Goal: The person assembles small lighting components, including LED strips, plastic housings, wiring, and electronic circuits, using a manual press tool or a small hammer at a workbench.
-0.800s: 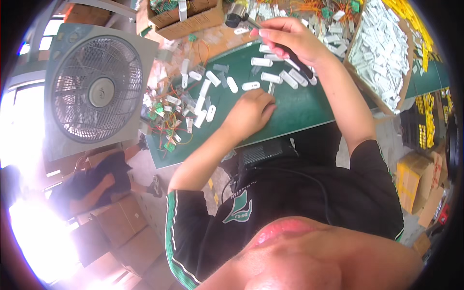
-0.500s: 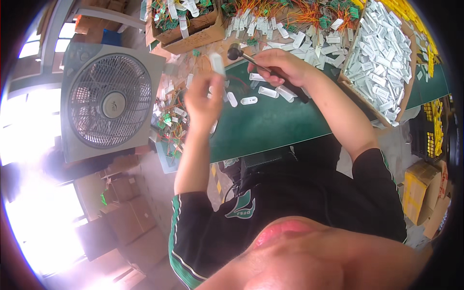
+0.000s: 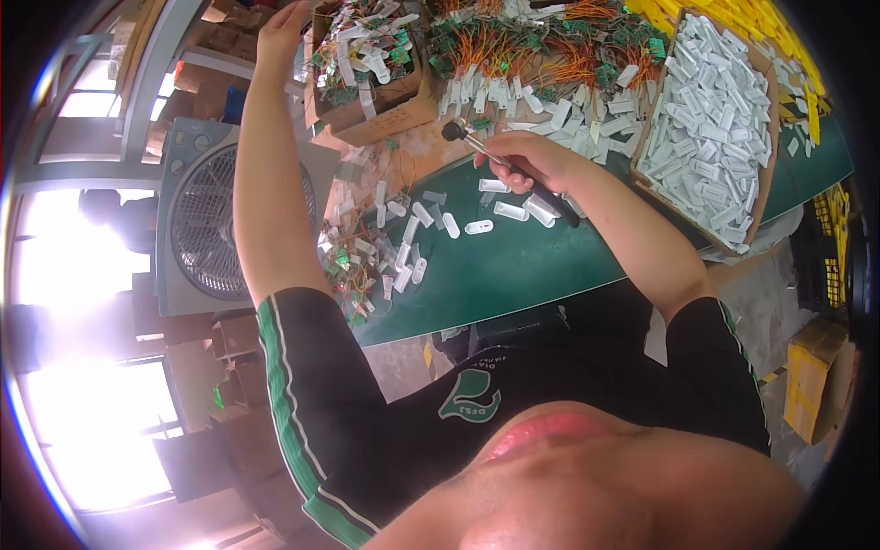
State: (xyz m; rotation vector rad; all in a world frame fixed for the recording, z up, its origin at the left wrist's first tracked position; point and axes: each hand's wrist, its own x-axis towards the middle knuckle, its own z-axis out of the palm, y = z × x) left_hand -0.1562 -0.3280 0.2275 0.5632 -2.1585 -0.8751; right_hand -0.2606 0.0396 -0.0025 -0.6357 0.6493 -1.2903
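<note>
Fan [image 3: 206,220] stood at left, then the person's left hand [image 3: 282,29] stretched beside a parts-filled carton [image 3: 380,121], its grip impossible to tell. Farther right, the right hand [image 3: 532,163] was wrapped around a dark-handled hammer-like tool [image 3: 554,203] above the green table [image 3: 495,275].

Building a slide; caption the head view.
Right hand gripping a hammer-like tool over a green table, left hand near a cardboard box.

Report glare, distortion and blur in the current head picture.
Head view: the lower-left window burns white, with haze over the boxes; head view: the near edge of the table bows; head view: the right hand and tool show little blur.
</note>
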